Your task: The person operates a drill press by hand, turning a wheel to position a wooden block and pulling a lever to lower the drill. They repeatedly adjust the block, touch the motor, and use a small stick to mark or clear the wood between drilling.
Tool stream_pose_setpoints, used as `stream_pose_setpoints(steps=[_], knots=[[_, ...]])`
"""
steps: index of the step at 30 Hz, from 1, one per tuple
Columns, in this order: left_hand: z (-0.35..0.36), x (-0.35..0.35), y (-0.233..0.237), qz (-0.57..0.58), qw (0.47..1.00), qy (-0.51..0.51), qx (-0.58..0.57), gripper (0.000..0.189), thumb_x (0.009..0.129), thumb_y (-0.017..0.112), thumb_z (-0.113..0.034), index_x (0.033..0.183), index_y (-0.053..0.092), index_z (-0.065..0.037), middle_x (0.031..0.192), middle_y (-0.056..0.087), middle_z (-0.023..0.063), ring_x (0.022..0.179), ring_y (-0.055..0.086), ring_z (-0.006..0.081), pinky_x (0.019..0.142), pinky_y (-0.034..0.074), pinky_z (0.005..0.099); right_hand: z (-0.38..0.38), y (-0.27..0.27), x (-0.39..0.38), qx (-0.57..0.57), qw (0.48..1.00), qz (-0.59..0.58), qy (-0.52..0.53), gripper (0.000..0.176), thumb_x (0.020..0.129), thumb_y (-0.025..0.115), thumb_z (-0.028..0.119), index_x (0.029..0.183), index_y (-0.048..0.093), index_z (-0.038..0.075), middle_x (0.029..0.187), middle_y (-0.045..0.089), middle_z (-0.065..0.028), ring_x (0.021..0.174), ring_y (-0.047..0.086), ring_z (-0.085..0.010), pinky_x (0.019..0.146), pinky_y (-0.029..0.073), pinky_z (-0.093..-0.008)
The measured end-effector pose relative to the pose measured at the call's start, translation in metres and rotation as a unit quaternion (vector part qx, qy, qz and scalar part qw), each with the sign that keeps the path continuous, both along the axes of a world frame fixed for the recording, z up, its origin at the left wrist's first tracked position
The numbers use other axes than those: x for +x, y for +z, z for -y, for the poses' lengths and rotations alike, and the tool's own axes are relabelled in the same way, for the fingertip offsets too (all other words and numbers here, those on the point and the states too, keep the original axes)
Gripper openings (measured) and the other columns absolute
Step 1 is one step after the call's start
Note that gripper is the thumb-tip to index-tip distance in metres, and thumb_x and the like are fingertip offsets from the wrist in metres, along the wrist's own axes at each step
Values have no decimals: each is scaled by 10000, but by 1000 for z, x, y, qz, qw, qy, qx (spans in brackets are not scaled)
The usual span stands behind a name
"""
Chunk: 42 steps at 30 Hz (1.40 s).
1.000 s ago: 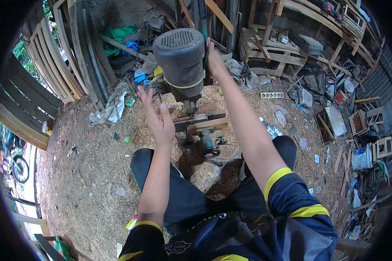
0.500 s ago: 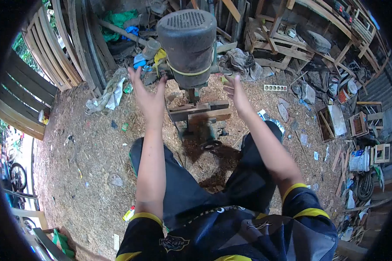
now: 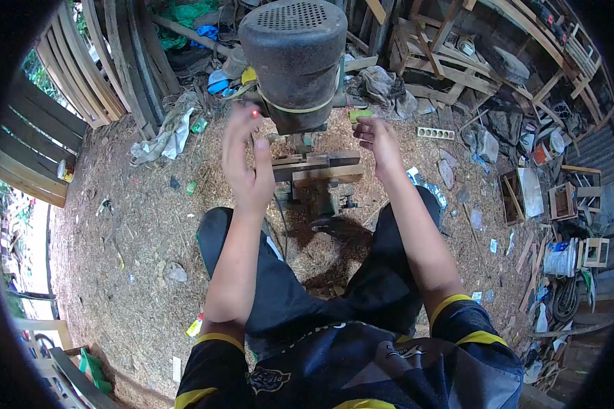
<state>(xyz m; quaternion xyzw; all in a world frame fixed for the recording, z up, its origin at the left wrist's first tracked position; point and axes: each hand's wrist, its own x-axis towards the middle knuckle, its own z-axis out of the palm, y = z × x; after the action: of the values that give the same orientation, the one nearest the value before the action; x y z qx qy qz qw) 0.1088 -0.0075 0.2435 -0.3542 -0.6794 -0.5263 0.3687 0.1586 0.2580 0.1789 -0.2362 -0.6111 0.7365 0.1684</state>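
A drill press with a dark, dusty motor housing (image 3: 293, 65) stands upright in front of me, a yellow band around its lower part. Under it, wooden pieces (image 3: 327, 175) lie across the machine's table. My left hand (image 3: 247, 160) is raised on the machine's left side, thumb apart and fingers stretched up; the fingertips blur near a small red light (image 3: 254, 113). On the other side, my right hand (image 3: 379, 144) hovers with loosely bent fingers and nothing in them. Its fingertips are just below a yellow-green handle end (image 3: 359, 115). A dark handwheel (image 3: 331, 226) sits low between my knees.
Wood shavings cover the ground (image 3: 136, 232). A power strip (image 3: 435, 133) lies to the right. Farther right are a wooden box (image 3: 522, 194), a white bucket (image 3: 561, 257) and a coiled hose (image 3: 565, 300). Planks (image 3: 126, 68) lean at the back left.
My left hand has moved right and down, nearer the machine. My right hand has shifted slightly, its fingers more bent. The machine appears higher and larger in view.
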Motion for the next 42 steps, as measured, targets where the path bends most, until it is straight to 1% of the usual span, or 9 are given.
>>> stream_pose_setpoints(steps=[4,14,17,21,24,29,35,40,42], knots=[[5,10,8,7,984,-157,-89,188,990,583,-102,902,724,-15,959,748,114,1018,715,329,1021,506,473,4,10,1,14,999,-27,16,317,1068,497,267,1169,684,32,976,719,-54,901,696,-164,795,510,-301],[17,-10,7,139,921,-206,-301,160,945,670,-172,925,769,-49,984,769,115,991,738,304,942,549,442,-12,8,-26,-7,999,-33,32,322,1065,527,251,1161,677,-18,940,713,-57,846,669,-133,769,497,-287],[8,-15,15,-26,962,-165,-216,246,972,647,-296,957,775,-86,1009,778,97,1061,731,338,1037,512,508,-20,6,-42,-14,999,-51,5,328,1070,528,263,1171,679,-9,936,711,-52,834,656,-124,774,491,-279],[9,-7,2,-118,976,-83,-163,379,1043,521,-406,1244,682,-128,1351,666,166,1385,525,437,1215,285,583,-31,-10,-71,53,993,-97,-40,368,1092,498,302,1225,666,2,1023,713,-57,916,634,-136,826,492,-291],[-8,-16,-17,-146,980,-99,-93,364,978,643,-364,1274,690,-157,1540,502,200,1532,310,426,1266,95,568,-38,-12,-98,144,977,-146,-62,403,1112,451,324,1288,624,6,1163,683,-71,1055,601,-146,935,472,-301],[-23,-35,-35,-161,975,-71,-134,448,942,680,-333,1365,658,-184,1656,329,223,1584,154,425,1258,1,586,-67,50,-186,200,952,-230,-33,456,1117,428,371,1332,580,-2,1252,629,-108,1182,570,-197,1045,426,-327],[-25,-38,-34,-185,966,-33,-179,537,926,696,-344,1435,614,-193,1666,307,219,1592,155,382,1257,-10,588,-66,225,-285,-24,968,-227,104,584,1053,428,621,1184,596,78,887,668,-63,719,650,-197,633,519,-386],[-30,-32,-29,-167,961,9,-221,619,905,724,-346,1477,565,-171,1652,337,217,1583,191,382,1260,-30,572,-87,250,-302,-45,973,-180,135,390,1005,480,399,793,557,81,754,636,-79,623,615,-217,582,490,-391],[-33,-30,-28,-163,959,28,-231,636,900,730,-349,1484,556,-165,1648,344,220,1582,195,382,1258,-40,572,-83,263,-289,-11,973,-203,112,371,992,475,368,795,570,69,743,622,-79,652,621,-218,586,490,-390]])
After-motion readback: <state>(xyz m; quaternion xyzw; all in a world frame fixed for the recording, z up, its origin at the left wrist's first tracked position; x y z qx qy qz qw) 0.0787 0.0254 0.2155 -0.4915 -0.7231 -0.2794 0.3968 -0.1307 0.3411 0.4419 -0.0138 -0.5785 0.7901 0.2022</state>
